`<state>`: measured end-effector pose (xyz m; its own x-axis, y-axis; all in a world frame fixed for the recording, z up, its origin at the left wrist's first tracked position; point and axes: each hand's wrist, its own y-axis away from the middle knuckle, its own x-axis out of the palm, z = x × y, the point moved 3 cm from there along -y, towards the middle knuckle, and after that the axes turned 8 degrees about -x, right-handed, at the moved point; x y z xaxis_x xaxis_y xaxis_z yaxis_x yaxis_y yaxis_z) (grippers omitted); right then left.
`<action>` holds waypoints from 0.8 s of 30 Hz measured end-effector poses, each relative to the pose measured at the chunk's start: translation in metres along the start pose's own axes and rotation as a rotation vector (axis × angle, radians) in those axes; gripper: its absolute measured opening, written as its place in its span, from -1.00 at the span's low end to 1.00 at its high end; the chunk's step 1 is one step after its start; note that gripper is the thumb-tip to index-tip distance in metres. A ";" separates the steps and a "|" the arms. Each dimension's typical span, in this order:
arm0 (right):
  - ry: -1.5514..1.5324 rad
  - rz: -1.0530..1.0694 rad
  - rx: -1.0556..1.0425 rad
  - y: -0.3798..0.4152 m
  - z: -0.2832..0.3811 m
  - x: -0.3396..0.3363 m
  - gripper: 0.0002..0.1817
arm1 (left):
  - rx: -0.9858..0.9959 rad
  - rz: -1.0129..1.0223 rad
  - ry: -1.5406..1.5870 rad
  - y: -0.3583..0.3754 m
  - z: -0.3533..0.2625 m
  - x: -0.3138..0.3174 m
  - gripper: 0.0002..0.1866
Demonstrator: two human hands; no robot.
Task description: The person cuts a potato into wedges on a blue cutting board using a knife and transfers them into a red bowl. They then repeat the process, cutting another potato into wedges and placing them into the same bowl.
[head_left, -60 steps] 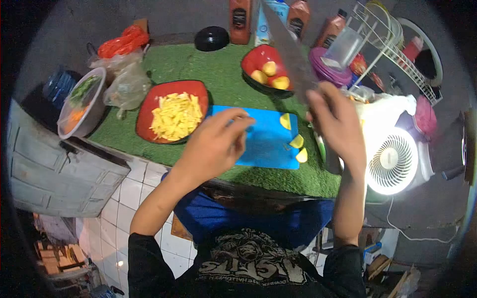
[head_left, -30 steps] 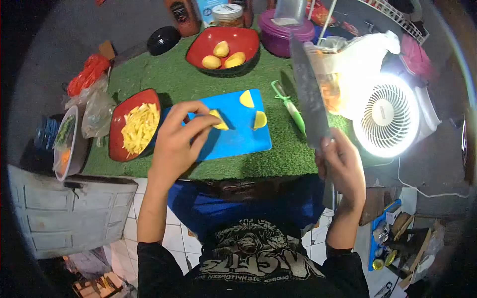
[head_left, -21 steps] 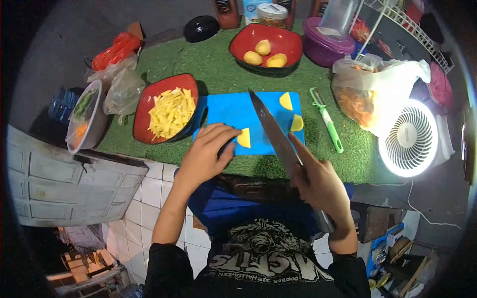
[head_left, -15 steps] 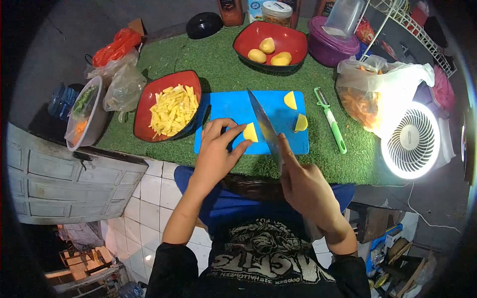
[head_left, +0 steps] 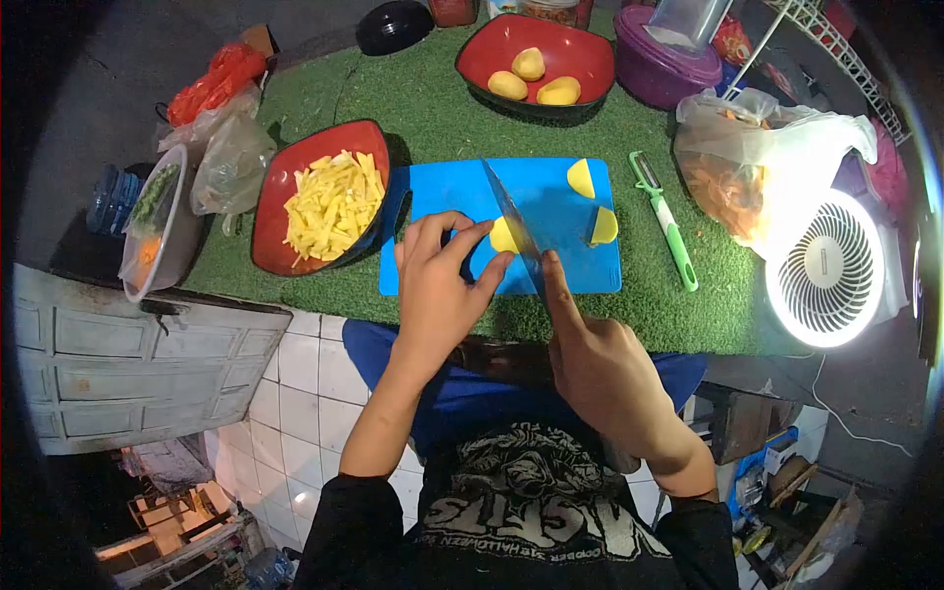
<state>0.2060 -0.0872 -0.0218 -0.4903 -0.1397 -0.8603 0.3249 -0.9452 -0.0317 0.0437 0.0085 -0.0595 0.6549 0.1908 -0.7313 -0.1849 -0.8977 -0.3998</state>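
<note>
On the blue cutting board (head_left: 442, 187), my left hand (head_left: 438, 275) pinches a yellow potato piece (head_left: 503, 236) between thumb and fingertips. My right hand (head_left: 605, 369) is wrapped round the handle of a kitchen knife (head_left: 508, 208), index finger stretched along the spine. The blade crosses the right side of the potato piece in this view, its tip pointing to the board's far edge. Two more potato pieces lie at the board's right side, one farther back (head_left: 580, 178) and one nearer (head_left: 604, 226).
A red bowl (head_left: 270, 211) of cut potato sticks (head_left: 336, 205) stands left of the board. Behind is another red bowl (head_left: 482, 49) with peeled potatoes (head_left: 528, 64). To the right are a green peeler (head_left: 665, 221), a plastic bag of peelings (head_left: 723, 187) and a lit white fan (head_left: 824, 265).
The knife has moved left, from beside the potato piece to over its right side. The view has shifted slightly, so the bowls and board sit a little higher.
</note>
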 end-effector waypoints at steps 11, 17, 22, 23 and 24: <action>0.287 -0.070 0.091 -0.032 0.022 0.014 -0.22 | 0.027 0.008 0.024 0.000 0.005 0.001 -0.64; 0.145 -0.113 0.040 -0.052 0.009 0.006 -0.20 | 0.002 -0.052 0.057 0.000 0.008 0.000 -0.64; 0.077 -0.100 -0.013 -0.042 0.008 -0.001 -0.03 | -0.048 -0.022 0.075 -0.001 0.005 -0.004 -0.69; 0.083 -0.085 -0.022 -0.042 0.012 -0.004 -0.03 | -0.064 -0.029 0.079 0.000 0.007 -0.003 -0.69; 0.040 -0.012 0.056 -0.041 0.015 -0.006 -0.08 | -0.036 -0.041 0.074 0.000 0.007 -0.002 -0.69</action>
<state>0.1837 -0.0521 -0.0072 -0.4605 -0.1175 -0.8798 0.2733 -0.9618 -0.0146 0.0368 0.0105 -0.0620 0.7142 0.1993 -0.6709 -0.1306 -0.9038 -0.4075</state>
